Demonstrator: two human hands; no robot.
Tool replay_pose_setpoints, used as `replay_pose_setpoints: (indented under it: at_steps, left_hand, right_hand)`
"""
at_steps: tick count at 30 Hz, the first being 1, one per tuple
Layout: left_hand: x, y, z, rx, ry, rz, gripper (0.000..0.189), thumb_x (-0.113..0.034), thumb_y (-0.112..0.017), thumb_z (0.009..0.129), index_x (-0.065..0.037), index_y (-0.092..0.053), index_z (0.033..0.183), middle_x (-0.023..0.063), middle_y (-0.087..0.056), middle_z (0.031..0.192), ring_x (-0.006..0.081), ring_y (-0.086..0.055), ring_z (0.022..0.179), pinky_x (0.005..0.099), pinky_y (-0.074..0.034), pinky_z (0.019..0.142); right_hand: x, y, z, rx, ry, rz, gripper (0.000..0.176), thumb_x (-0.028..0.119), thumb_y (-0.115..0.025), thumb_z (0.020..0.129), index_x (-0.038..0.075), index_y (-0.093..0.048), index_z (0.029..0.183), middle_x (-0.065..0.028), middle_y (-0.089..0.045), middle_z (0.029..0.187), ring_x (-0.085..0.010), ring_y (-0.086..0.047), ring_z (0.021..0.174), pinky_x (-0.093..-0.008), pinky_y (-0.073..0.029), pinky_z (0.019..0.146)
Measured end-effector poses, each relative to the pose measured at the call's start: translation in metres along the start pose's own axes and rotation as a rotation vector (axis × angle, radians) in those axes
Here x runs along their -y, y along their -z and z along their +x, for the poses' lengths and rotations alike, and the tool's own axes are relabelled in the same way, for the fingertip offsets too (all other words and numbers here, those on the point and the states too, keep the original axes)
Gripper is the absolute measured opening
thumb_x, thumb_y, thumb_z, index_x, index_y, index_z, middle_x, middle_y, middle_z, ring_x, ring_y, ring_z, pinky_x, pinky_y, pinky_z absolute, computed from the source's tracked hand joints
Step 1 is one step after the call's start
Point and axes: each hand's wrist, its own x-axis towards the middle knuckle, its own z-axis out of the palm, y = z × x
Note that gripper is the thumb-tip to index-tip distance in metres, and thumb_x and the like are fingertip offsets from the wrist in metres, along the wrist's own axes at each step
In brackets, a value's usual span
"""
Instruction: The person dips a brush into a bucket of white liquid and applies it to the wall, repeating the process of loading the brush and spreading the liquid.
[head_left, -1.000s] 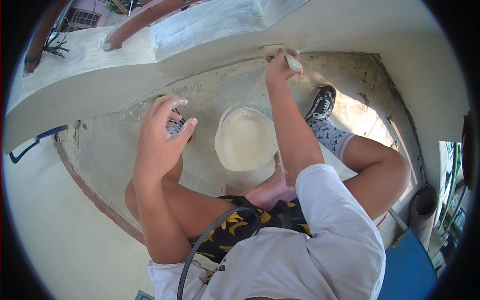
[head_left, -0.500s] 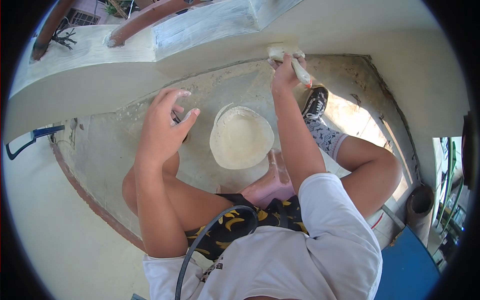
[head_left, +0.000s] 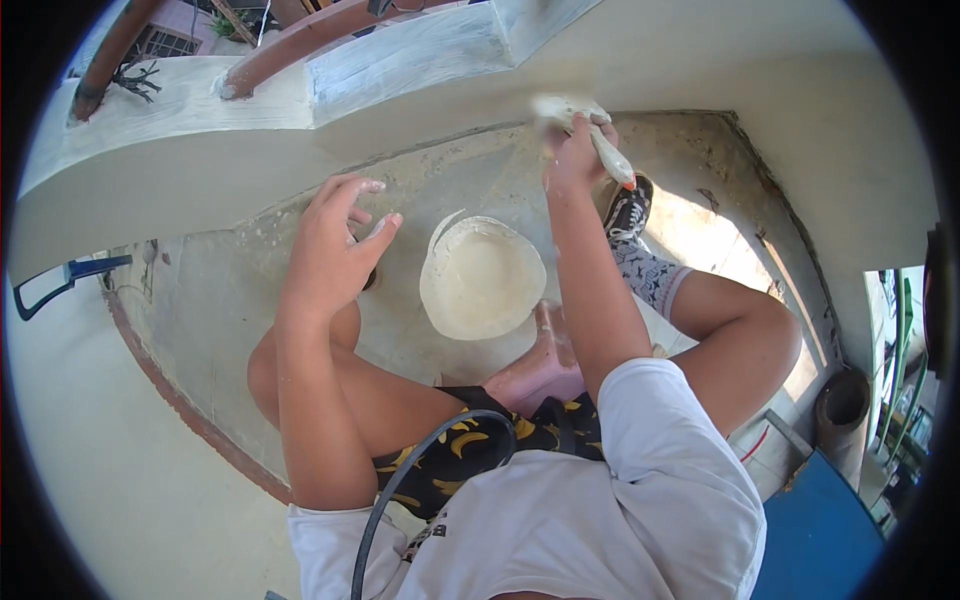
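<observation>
My right hand (head_left: 577, 155) is closed around a paintbrush (head_left: 610, 158) with a pale handle and an orange tip. The brush's head, blurred by motion, is against the low cream wall (head_left: 430, 115). Above the floor on the left, my left hand (head_left: 340, 235) is raised with its fingers curved and apart, holding nothing; white paint marks its fingertips. Between my arms stands a round tub (head_left: 483, 280) of cream paint, its rim crusted and ragged.
I sit on a pink stool (head_left: 540, 370). A blue-handled tool (head_left: 75, 270) is at far left. A brown pipe (head_left: 843, 400) and a blue panel (head_left: 815, 530) are at lower right. Brown rails (head_left: 290, 55) rise from the wall's ledge.
The paintbrush in my right hand has shifted slightly along the wall, its handle end moving a little right and down. My left hand keeps nearly the same pose.
</observation>
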Motion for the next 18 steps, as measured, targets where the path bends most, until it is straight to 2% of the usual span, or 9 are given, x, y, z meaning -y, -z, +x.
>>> replay_pose_setpoints:
  at_steps: [4, 6, 9, 12, 15, 18]
  left_hand:
    - [0.002, 0.001, 0.000, 0.010, 0.014, -0.004, 0.030, -0.013, -0.070, 0.083, -0.003, -0.061, 0.110, 0.0070, -0.058, 0.114, 0.0150, -0.060, 0.082, 0.0292, -0.048, 0.074]
    - [0.004, 0.001, -0.001, 0.012, 0.017, -0.009, 0.030, -0.013, -0.070, 0.083, -0.003, -0.061, 0.110, 0.0071, -0.058, 0.114, 0.0150, -0.059, 0.082, 0.0292, -0.048, 0.074]
    - [0.005, 0.003, -0.001, -0.008, 0.017, -0.018, 0.030, -0.013, -0.070, 0.083, -0.002, -0.061, 0.110, 0.0073, -0.058, 0.114, 0.0154, -0.059, 0.083, 0.0291, -0.048, 0.074]
    - [0.005, 0.003, -0.003, -0.005, 0.003, -0.009, 0.030, -0.013, -0.069, 0.083, -0.002, -0.060, 0.110, 0.0078, -0.057, 0.114, 0.0154, -0.059, 0.083, 0.0290, -0.048, 0.073]
    - [0.004, 0.002, -0.002, 0.006, 0.008, -0.026, 0.030, -0.013, -0.069, 0.083, -0.002, -0.060, 0.110, 0.0082, -0.057, 0.114, 0.0155, -0.059, 0.083, 0.0290, -0.048, 0.073]
    - [0.003, 0.001, -0.002, 0.016, 0.017, -0.013, 0.031, -0.014, -0.069, 0.083, -0.002, -0.060, 0.110, 0.0083, -0.057, 0.114, 0.0155, -0.059, 0.082, 0.0288, -0.047, 0.073]
  right_hand:
    - [0.023, -0.036, 0.001, 0.012, -0.015, 0.041, 0.030, 0.000, -0.051, 0.089, 0.000, -0.035, 0.114, -0.0208, -0.045, 0.117, -0.0313, -0.062, 0.089, -0.0386, -0.063, 0.065]
    - [0.050, -0.047, 0.000, 0.025, 0.059, 0.122, 0.030, 0.001, -0.052, 0.091, 0.003, -0.035, 0.115, -0.0191, -0.047, 0.114, -0.0327, -0.062, 0.087, -0.0421, -0.062, 0.069]
    - [0.065, -0.032, -0.011, 0.050, 0.083, 0.157, 0.030, 0.001, -0.053, 0.091, 0.005, -0.035, 0.115, -0.0188, -0.047, 0.113, -0.0331, -0.061, 0.090, -0.0442, -0.062, 0.072]
    - [0.050, -0.015, -0.012, 0.056, 0.113, 0.157, 0.030, 0.003, -0.052, 0.092, 0.005, -0.034, 0.116, -0.0190, -0.048, 0.113, -0.0333, -0.061, 0.092, -0.0438, -0.062, 0.072]
    - [0.029, -0.017, -0.002, 0.001, -0.025, 0.052, 0.030, 0.001, -0.051, 0.092, 0.002, -0.034, 0.117, -0.0196, -0.048, 0.114, -0.0340, -0.062, 0.089, -0.0413, -0.063, 0.068]
    - [0.056, -0.047, -0.001, 0.060, 0.056, 0.097, 0.030, 0.000, -0.050, 0.091, 0.002, -0.034, 0.117, -0.0205, -0.047, 0.113, -0.0343, -0.062, 0.087, -0.0421, -0.063, 0.068]
